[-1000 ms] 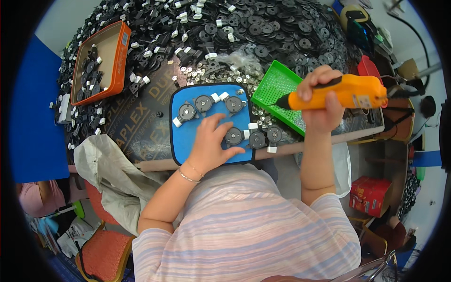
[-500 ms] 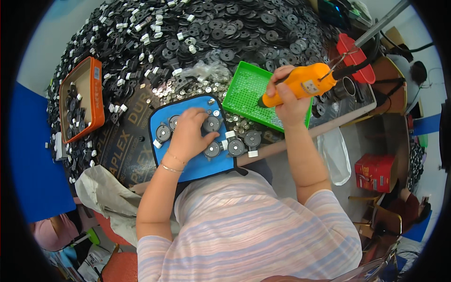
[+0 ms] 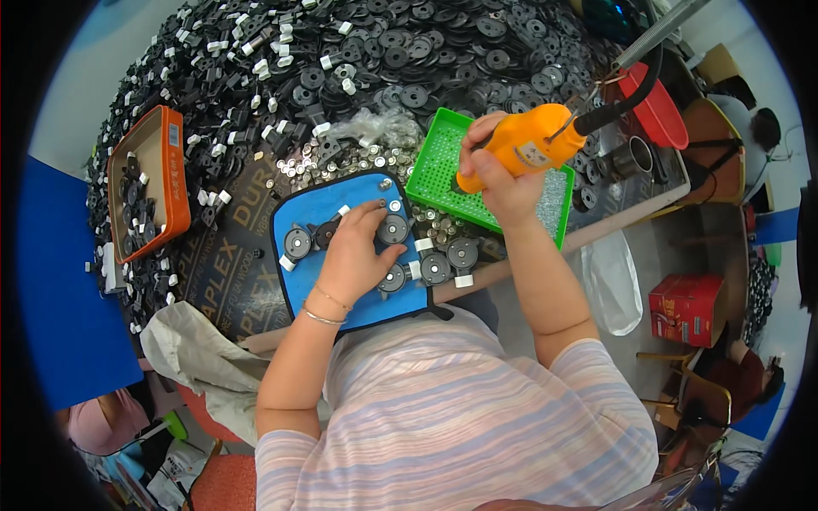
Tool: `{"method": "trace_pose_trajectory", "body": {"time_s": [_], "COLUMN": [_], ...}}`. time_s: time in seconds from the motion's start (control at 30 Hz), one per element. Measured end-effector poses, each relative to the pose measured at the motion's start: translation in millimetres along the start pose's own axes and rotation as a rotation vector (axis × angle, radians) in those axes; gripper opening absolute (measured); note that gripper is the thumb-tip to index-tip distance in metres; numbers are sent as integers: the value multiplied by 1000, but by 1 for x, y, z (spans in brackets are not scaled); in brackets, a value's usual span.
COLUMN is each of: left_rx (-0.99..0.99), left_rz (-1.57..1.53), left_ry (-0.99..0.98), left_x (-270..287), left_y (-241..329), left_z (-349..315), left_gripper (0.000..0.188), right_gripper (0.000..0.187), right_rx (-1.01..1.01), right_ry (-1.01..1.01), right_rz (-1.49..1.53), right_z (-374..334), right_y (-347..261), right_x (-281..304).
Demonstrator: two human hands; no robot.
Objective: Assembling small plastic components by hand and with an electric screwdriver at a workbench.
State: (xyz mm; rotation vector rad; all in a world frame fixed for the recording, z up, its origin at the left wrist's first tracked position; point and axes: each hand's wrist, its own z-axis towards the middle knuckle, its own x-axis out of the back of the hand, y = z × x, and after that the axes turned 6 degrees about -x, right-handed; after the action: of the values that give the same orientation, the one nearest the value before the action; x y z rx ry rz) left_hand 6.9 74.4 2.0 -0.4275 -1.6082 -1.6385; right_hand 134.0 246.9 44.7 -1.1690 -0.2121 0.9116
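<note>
My left hand (image 3: 356,254) is over a blue mat (image 3: 294,209) with a black border. Its fingers are spread, thumb and forefinger on either side of a dark round wheel part (image 3: 393,228); whether they press on it I cannot tell. Around it lie more such parts, some with white tabs: one (image 3: 297,244) at the left, one (image 3: 391,278) below the thumb, and a pair (image 3: 435,268) by the mat's right edge. In my right hand (image 3: 507,183) is an orange electric screwdriver (image 3: 532,146), its tip end pointing down-left above a green tray (image 3: 443,194).
Black and white parts (image 3: 400,51) are heaped across the back. Small metal pieces (image 3: 311,166) lie behind the mat. An orange-rimmed box (image 3: 176,175) stands left; a red tray (image 3: 652,106) and metal cup (image 3: 632,157) sit right. The screwdriver's cable (image 3: 635,100) runs up right.
My left hand has shifted slightly right and nearer, uncovering more of a part beside it. My right hand and the screwdriver have moved a little left. The view has shifted slightly.
</note>
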Motion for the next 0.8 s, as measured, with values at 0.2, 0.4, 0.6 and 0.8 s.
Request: {"method": "trace_pose_trajectory", "body": {"time_s": [0.2,0.4,0.6,0.8], "left_rx": [4,13,-3,-34], "left_rz": [-21,-28,-43,-54], "left_ry": [2,-11,15,29], "left_x": [0,0,-2,-4], "left_y": [-1,-2,-4,-8], "left_z": [0,1,0,0], "left_gripper": [52,52,52,50], "right_gripper": [22,17,26,29], "right_rx": [-51,-110,32,18], "right_ry": [-17,2,-89,-269], "right_rz": [-1,23,153,12], "right_z": [-1,1,6,-3], "right_y": [-3,-1,-23,-12], "right_x": [-1,0,-11,-49]}}
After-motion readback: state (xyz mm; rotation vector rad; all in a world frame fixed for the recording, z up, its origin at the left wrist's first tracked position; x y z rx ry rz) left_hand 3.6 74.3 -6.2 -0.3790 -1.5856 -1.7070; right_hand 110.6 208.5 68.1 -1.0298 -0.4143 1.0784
